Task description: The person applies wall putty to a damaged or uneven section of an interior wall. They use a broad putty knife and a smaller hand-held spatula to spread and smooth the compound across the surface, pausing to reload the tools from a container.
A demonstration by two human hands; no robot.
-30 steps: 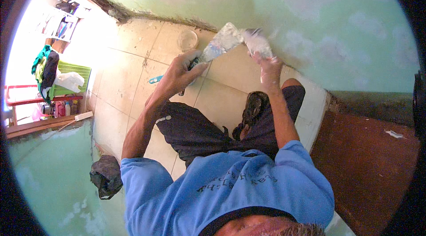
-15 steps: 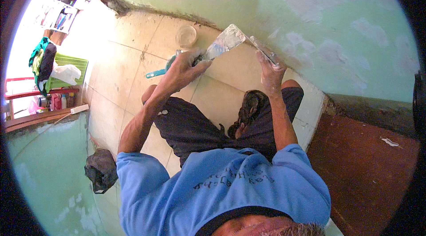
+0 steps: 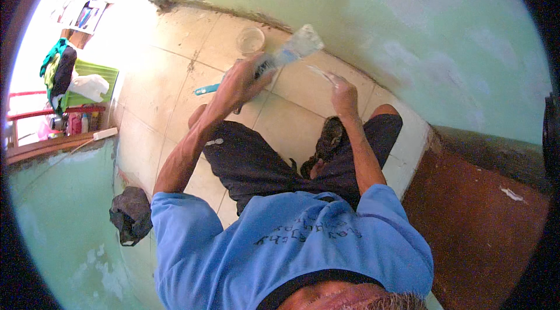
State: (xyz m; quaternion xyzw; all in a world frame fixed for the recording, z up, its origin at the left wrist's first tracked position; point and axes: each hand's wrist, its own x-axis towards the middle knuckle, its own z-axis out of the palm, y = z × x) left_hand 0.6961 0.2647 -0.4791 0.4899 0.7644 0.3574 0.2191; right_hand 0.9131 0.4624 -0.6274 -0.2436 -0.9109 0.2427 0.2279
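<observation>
A: Plaster-smeared, that wide putty blade [image 3: 302, 43] — from my remote feed I see the left hand [image 3: 242, 79] clenched round its dark handle, with the blade pointing up and right toward the pale green wall [image 3: 408, 30].

B: And the other hand?

A: The right hand [image 3: 343, 95] is closed on a thinner scraper [image 3: 322, 74]. I see its narrow blade slanting up and left, its tip just below the wide blade. I cannot tell whether the two blades touch.

B: Where does all this sit?

A: Both tools are held above the cream tiled floor [image 3: 175, 82], close to where it meets the wall. I see a small clear round tub [image 3: 251, 39] on the tiles just left of the wide blade, and a teal-handled tool [image 3: 207, 89] lying on the floor beside the left wrist.

B: Anything else around?

A: The person sits in dark shorts [image 3: 256, 158] and a blue shirt [image 3: 286, 246]. A dark crumpled cloth [image 3: 131, 215] lies by the left elbow, and a green crate [image 3: 87, 85] stands far off at the left
</observation>
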